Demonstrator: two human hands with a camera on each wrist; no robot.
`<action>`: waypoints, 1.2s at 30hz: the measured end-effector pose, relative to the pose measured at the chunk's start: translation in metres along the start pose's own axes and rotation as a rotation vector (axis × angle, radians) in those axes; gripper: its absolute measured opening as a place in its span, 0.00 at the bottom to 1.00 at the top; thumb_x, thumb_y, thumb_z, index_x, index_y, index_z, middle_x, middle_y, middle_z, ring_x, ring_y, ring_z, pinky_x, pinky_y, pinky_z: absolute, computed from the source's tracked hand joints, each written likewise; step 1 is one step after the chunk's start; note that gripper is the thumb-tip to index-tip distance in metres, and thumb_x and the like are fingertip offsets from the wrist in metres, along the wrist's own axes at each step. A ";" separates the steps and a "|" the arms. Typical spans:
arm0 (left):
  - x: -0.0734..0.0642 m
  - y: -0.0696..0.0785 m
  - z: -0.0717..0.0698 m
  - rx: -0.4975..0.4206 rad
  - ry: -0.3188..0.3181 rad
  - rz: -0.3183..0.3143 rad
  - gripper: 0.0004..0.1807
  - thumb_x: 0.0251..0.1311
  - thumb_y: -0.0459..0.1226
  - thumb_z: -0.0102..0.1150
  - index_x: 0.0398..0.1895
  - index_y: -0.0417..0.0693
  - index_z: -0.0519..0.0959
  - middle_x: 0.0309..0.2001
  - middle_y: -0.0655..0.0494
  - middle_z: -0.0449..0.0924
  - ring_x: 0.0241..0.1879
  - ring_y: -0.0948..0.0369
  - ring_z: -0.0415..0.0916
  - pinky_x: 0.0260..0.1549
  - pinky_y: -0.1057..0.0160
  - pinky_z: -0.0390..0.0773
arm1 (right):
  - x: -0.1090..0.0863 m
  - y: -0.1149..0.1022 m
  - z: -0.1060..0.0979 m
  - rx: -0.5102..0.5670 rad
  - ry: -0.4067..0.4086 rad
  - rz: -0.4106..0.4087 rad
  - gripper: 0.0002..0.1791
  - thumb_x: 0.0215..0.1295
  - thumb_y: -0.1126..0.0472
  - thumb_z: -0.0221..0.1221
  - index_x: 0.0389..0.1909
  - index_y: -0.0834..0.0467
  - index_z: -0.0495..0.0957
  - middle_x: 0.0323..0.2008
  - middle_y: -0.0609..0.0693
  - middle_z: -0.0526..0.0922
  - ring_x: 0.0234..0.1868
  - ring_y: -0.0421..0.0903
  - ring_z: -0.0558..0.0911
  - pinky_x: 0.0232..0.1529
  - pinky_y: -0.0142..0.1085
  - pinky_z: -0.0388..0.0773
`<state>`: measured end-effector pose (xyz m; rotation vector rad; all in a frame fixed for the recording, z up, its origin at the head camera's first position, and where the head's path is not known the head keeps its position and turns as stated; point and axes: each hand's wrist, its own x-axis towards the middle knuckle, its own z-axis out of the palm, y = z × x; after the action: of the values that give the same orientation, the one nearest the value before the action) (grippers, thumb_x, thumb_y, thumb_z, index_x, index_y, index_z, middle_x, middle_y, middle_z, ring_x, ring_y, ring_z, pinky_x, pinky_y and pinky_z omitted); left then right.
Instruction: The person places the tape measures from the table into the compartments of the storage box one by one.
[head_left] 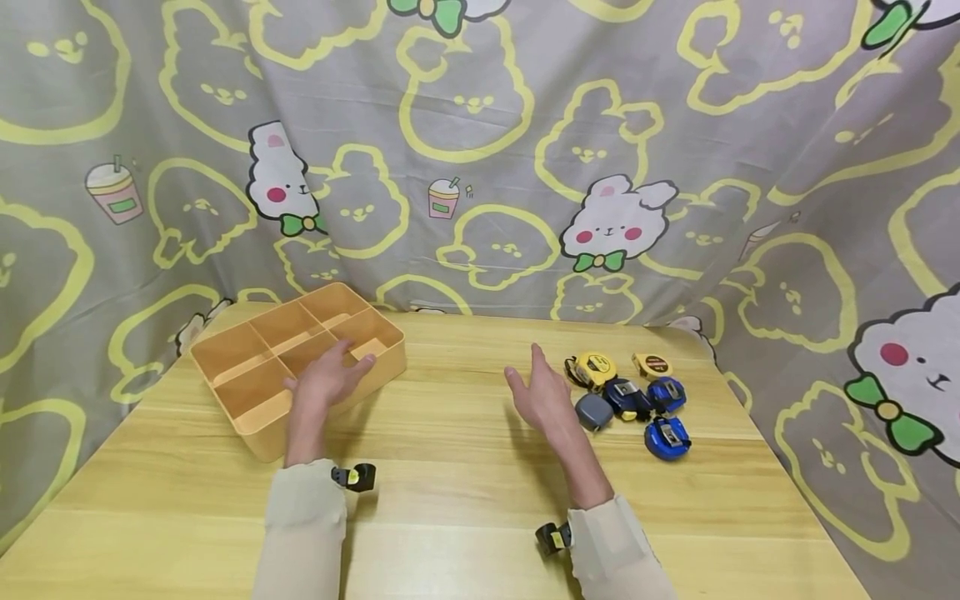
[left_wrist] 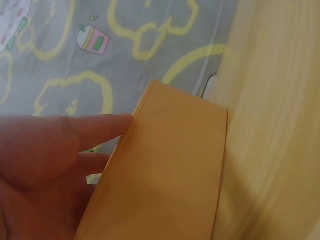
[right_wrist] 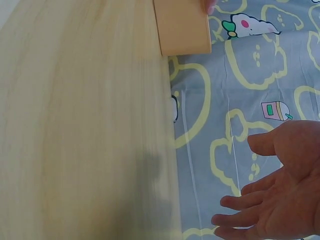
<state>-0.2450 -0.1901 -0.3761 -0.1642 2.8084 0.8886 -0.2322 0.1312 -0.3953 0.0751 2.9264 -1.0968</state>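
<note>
An orange divided box (head_left: 390, 364) with several compartments stands on the left of the table. My left hand (head_left: 330, 379) is over its near right side, fingers loosely extended. In the left wrist view, the thumb (left_wrist: 107, 127) lies at the box's rim and other fingers are partly hidden behind the wall. My right hand (head_left: 543, 396) hovers over the table with its fingers spread, holding nothing. To its right lie several tape measures: a yellow one (head_left: 596, 369), a smaller yellow one (head_left: 655, 365), a dark blue one (head_left: 626, 398), two blue ones (head_left: 667, 437) and a grey one (head_left: 593, 412).
The wooden table (head_left: 457, 500) reaches back to a grey patterned curtain (head_left: 480, 233), which also hangs along both sides. A black wrist strap (head_left: 354, 477) is on the left sleeve, and a similar one (head_left: 553, 538) is on the right.
</note>
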 end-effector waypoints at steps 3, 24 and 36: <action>0.000 0.004 0.002 -0.003 -0.015 0.028 0.41 0.76 0.60 0.40 0.82 0.49 0.48 0.80 0.37 0.47 0.74 0.27 0.47 0.61 0.14 0.29 | 0.000 0.000 0.000 -0.009 -0.003 0.005 0.41 0.79 0.44 0.49 0.81 0.59 0.45 0.75 0.66 0.62 0.73 0.67 0.65 0.72 0.60 0.65; -0.011 0.047 0.025 0.049 -0.096 0.162 0.30 0.74 0.56 0.46 0.69 0.49 0.71 0.74 0.42 0.66 0.72 0.33 0.60 0.60 0.13 0.38 | -0.003 -0.003 -0.002 0.048 0.028 -0.023 0.38 0.78 0.44 0.50 0.78 0.61 0.54 0.72 0.66 0.69 0.70 0.66 0.70 0.69 0.58 0.70; -0.021 0.068 0.034 0.107 -0.147 0.197 0.24 0.74 0.56 0.50 0.63 0.54 0.76 0.67 0.47 0.76 0.69 0.37 0.68 0.62 0.17 0.50 | -0.004 -0.006 -0.005 0.162 0.065 -0.098 0.27 0.78 0.48 0.52 0.66 0.63 0.71 0.63 0.64 0.79 0.62 0.63 0.79 0.61 0.56 0.78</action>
<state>-0.2305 -0.1137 -0.3611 0.1883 2.7584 0.7522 -0.2282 0.1298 -0.3880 -0.0313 2.9199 -1.3698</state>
